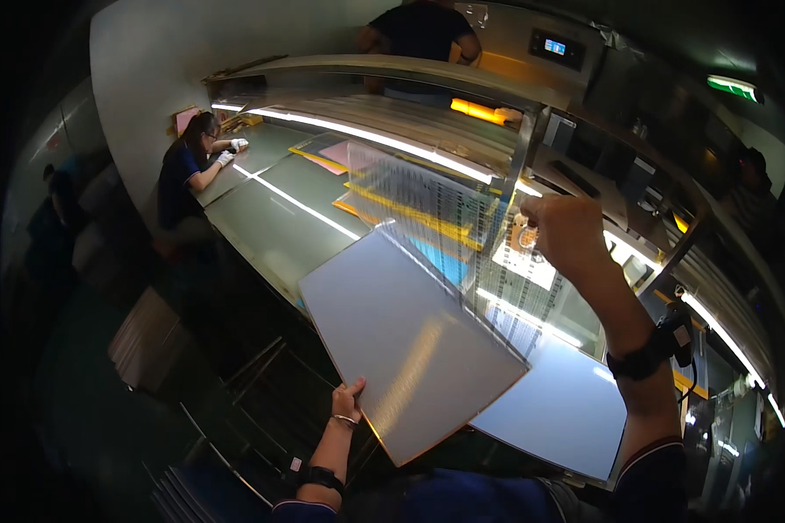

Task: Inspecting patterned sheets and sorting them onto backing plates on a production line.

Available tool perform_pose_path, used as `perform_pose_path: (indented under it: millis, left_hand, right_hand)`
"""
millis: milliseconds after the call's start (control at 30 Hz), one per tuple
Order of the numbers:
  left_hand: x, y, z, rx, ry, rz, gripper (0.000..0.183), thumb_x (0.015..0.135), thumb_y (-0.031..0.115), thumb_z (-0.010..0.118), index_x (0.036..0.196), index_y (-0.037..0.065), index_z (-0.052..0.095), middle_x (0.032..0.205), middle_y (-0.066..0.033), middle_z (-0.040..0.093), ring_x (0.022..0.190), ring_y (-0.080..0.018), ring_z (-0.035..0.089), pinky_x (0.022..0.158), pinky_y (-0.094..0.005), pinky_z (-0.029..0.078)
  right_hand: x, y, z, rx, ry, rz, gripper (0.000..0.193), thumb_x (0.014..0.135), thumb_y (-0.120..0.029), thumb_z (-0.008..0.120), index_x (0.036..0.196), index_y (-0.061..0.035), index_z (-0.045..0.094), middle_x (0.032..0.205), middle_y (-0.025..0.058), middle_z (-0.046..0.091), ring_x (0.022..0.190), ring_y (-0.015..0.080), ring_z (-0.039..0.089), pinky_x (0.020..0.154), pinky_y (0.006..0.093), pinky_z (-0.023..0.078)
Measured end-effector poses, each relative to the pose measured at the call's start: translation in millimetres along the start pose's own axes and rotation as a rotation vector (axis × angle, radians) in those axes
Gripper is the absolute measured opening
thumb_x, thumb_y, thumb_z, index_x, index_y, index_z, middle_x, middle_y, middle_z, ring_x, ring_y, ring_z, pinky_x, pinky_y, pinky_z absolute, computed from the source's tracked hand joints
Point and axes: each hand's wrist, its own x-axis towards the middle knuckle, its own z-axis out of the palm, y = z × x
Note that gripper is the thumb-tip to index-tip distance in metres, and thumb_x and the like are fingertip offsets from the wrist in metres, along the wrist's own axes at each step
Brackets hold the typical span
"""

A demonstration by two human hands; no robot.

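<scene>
Pale panel (392, 314) in left hand (347, 401)

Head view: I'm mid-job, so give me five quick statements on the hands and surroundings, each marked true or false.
1. The left hand grips an edge of the white panel. True.
2. The right hand rests flat on that panel. False: the right hand is raised, at the corner of the clear marked sheet.
3. The co-worker at upper left wears white gloves. True.
4. The lit screen lies on the floor. False: the lit screen is mounted high up.
5. Black straps circle both forearms. True.
</scene>
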Motion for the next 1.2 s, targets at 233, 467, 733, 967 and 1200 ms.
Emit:
perform_pose_path:
  millis: [233,467,733,967,1200]
  left_hand:
    - [-16,21,10,0.124,0.063,0.101,0.013,0.078,0.001,0.063,0.089,-0.004,0.06,0.086,-0.0126,0.063,0.075,-0.0227,0.063,0.069,-0.035,0.054]
    - [-51,42,20,0.277,-0.001,0.182,0.02,0.075,0.001,0.063,0.094,-0.002,0.057,0.089,-0.0115,0.063,0.077,-0.0208,0.062,0.071,-0.0333,0.052]
    - [-35,7,8,0.24,0.055,0.185,0.024,0.072,-0.005,0.063,0.095,0.0,0.057,0.091,-0.01,0.062,0.081,-0.0204,0.062,0.075,-0.0339,0.051]
    - [-39,39,16,-0.016,0.025,0.18,0.025,0.077,-0.001,0.059,0.101,-0.002,0.054,0.093,-0.0128,0.061,0.085,-0.0257,0.062,0.08,-0.0385,0.052]
    - [-48,95,21,-0.071,-0.079,0.354,0.028,0.08,0.003,0.055,0.107,-0.006,0.053,0.1,-0.0163,0.06,0.089,-0.029,0.062,0.082,-0.0423,0.052]
  right_hand:
    - [-56,11,49,0.323,-0.139,0.059,0.022,0.07,0.004,0.057,0.088,-0.0058,0.051,0.082,0.0127,0.061,0.076,0.0292,0.062,0.06,0.0386,0.048]
    - [-74,-20,79,0.449,-0.429,0.053,0.033,0.085,-0.035,0.057,0.103,-0.0076,0.053,0.065,0.0151,0.06,0.066,0.0318,0.062,0.062,0.0408,0.048]
    - [-79,-20,134,0.383,-0.48,-0.15,0.012,0.069,-0.01,0.057,0.079,-0.0118,0.063,0.077,0.0102,0.063,0.076,0.0276,0.063,0.064,0.0444,0.048]
    - [4,47,-42,-0.004,0.041,0.098,0.014,0.073,-0.011,0.063,0.087,-0.011,0.064,0.076,0.0103,0.065,0.07,0.0296,0.063,0.062,0.0377,0.049]
    - [-16,25,-24,0.555,0.285,-0.012,0.011,0.078,-0.007,0.062,0.089,-0.0082,0.064,0.074,0.0089,0.066,0.06,0.0212,0.064,0.055,0.0318,0.049]
